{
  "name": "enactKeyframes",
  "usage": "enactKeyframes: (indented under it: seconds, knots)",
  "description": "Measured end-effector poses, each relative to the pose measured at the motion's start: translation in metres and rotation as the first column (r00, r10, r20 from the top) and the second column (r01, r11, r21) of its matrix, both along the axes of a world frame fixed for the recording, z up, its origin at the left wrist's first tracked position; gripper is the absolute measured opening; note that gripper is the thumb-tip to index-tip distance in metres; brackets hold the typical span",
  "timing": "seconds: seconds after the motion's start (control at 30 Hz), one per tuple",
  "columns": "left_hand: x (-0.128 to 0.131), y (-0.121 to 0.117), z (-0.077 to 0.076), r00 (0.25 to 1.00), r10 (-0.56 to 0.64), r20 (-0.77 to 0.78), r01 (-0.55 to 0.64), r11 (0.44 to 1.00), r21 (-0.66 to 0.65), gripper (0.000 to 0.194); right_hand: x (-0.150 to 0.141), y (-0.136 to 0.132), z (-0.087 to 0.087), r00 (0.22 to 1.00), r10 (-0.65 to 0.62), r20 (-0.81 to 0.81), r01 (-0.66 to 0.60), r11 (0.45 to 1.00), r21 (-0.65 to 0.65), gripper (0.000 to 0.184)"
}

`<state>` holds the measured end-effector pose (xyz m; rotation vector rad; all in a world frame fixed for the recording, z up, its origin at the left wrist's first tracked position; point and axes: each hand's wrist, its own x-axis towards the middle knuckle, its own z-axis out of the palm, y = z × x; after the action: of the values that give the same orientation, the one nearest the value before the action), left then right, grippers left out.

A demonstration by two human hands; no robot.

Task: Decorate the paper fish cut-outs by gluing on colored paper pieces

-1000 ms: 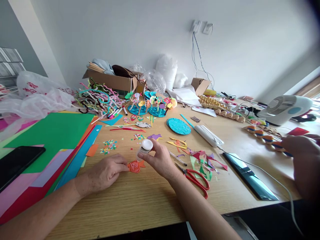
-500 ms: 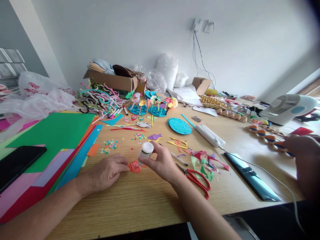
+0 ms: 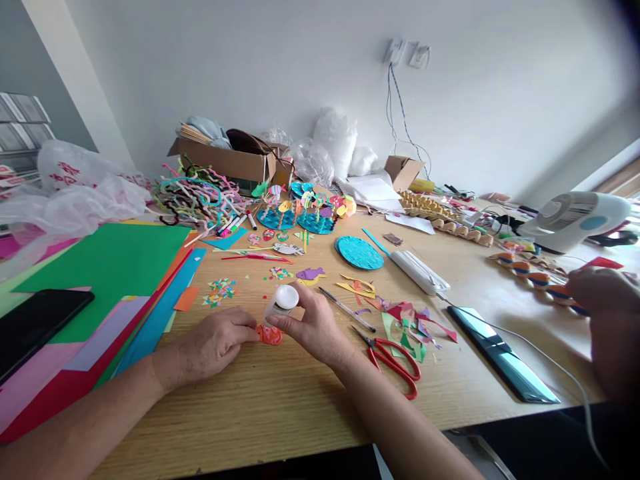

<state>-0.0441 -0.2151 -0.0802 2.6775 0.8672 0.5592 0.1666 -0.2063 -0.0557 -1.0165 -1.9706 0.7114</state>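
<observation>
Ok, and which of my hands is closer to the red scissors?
Right. Your right hand is just left of the scissors, holding a white-capped bottle; your left hand is farther left, at the orange paper fish.

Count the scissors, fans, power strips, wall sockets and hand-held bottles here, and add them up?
Scissors: 1
Fan: 1
Power strip: 1
Wall sockets: 2
Bottle in the right hand: 1
Total: 6

Daylight from the right, glare on tabletop [image 3: 493, 280]
</observation>
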Motion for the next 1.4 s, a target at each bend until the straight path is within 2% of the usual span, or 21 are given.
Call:
enactKeyframes:
  seconds: [0.3,0.5,0.67,0.87,1.13,1.4]
  knots:
    - [0.001,-0.001,0.001,0.999,0.024,-0.027,-0.024,1.000,-0.011,0.046,0.001,-0.002,0.004,1.000,0.013,0.012,-0.013,1.000,-0.021,0.026]
    - [0.000,-0.001,0.000,1.000,0.021,-0.001,-0.021,0.999,-0.028,0.052,0.001,-0.007,0.008,0.997,0.077,0.006,-0.076,0.995,-0.072,0.027]
    - [0.000,-0.001,-0.001,1.000,0.018,0.004,-0.018,0.999,-0.032,0.050,0.004,-0.008,0.008,0.997,0.074,0.012,-0.074,0.997,-0.030,0.026]
    - [-0.001,0.000,-0.002,1.000,0.011,-0.017,-0.011,0.998,-0.056,0.054,0.005,-0.010,0.011,0.996,0.091,0.021,-0.090,0.994,-0.064,0.026]
    - [0.001,-0.001,0.003,0.999,0.008,-0.035,-0.010,0.999,-0.045,0.044,0.016,-0.007,0.012,0.997,0.018,0.076,-0.016,1.000,-0.015,0.023]
    - [0.001,-0.001,0.004,0.999,0.011,-0.053,-0.013,0.999,-0.035,0.047,0.016,-0.006,0.012,0.996,0.009,0.093,-0.007,1.000,-0.019,0.024]
